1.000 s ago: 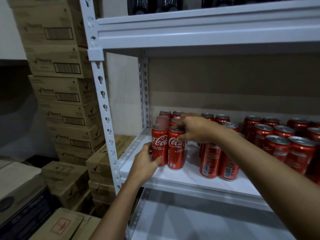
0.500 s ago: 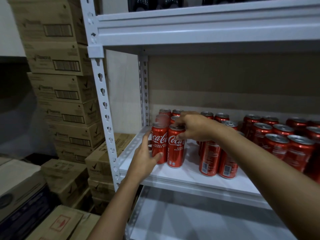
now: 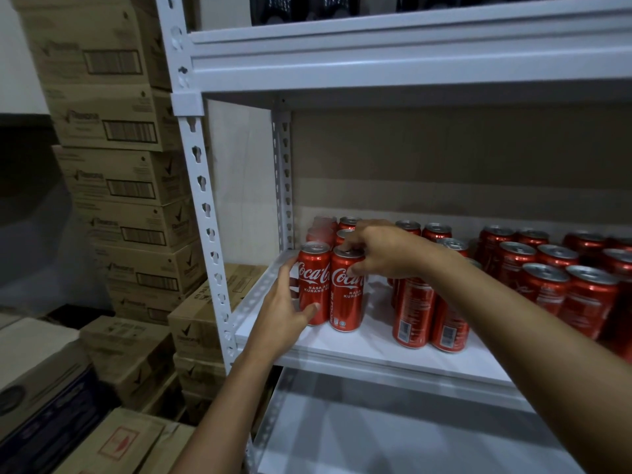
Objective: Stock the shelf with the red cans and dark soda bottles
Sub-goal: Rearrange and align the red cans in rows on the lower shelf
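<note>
Left hand (image 3: 285, 304) reaches up from below the white shelf (image 3: 359, 347), fingers spread along the outer side of the left front can (image 3: 314, 283), thumb tip on its lower wall, wrapping it loosely; right hand (image 3: 383, 249) extends from the right, forearm crossing above the shelf's front edge, fingertips and thumb pinching the top rim of the right front can (image 3: 346, 292); both cans stand upright and touching near the shelf's left front corner; further red cans (image 3: 547, 268) fill the shelf's right and rear, partly hidden behind the right forearm; dark bottles (image 3: 307, 8) on the board above the shelf are cut off by the frame; stacked cartons (image 3: 116, 186) stand left of the shelf.
</note>
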